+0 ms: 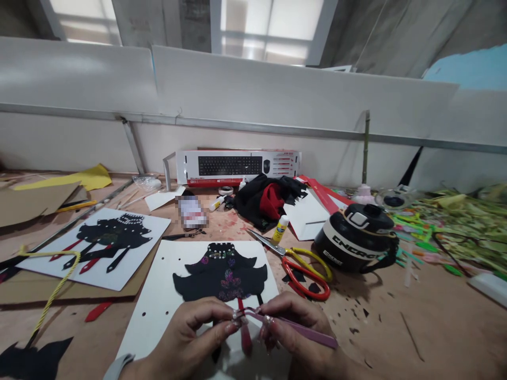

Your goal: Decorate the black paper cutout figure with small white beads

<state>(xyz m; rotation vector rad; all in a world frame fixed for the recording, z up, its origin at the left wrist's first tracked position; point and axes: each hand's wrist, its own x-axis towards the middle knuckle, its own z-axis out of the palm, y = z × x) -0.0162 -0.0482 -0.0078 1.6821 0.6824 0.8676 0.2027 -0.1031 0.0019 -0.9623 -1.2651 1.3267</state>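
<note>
My right hand [303, 338] is closed around purple tweezers [317, 334], whose tips point left. The fingertips of my left hand [194, 332] pinch together at those tips; what they hold is too small to make out. Below both hands lies a white board [154, 301] bearing a black cut-out [214, 279] shaped like a tiered roof, with white beads on top and shiny coloured patches. A red strip [246, 340] hangs down from it between my hands. Other strips are partly hidden by my fingers.
A similar decorated board [122, 274] lies at the left, near a yellow cord [51, 295]. To the right are scissors [307, 282], a glue stick [280, 230] and a black jug [348, 243]. Behind are dark and red cloth [257, 203] and a keyboard box [237, 179].
</note>
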